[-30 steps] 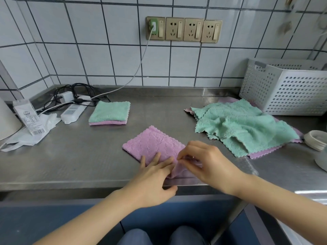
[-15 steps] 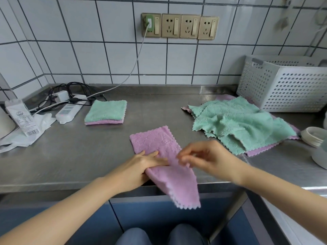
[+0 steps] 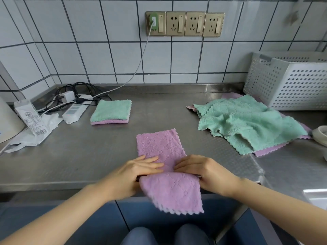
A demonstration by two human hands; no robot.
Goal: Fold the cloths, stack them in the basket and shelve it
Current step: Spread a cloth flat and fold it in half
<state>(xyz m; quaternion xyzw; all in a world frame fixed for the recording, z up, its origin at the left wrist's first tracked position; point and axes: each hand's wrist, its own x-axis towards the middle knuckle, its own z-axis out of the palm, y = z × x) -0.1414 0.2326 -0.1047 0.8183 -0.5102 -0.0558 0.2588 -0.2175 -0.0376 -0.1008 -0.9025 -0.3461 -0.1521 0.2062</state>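
Steel worktop (image 3: 74,156) held folded cloths (image 3: 111,112), power strip (image 3: 75,111), basket (image 3: 290,82) — both my grips, left (image 3: 134,174) and right (image 3: 203,172), grasped the purple cloth (image 3: 169,174).

Cloth (image 3: 161,149) lies at lower centre of the counter (image 3: 70,156), its near end hanging over the edge. Folded stack (image 3: 111,112) sits upper left of it. Loose pile (image 3: 247,124) lies right, before the basket (image 3: 290,82).

The counter (image 3: 88,156) is brushed, dully reflective steel. On it, the purple cloth (image 3: 159,147) looks fluffy and embossed; beside it, the basket (image 3: 290,85) is matt perforated plastic.
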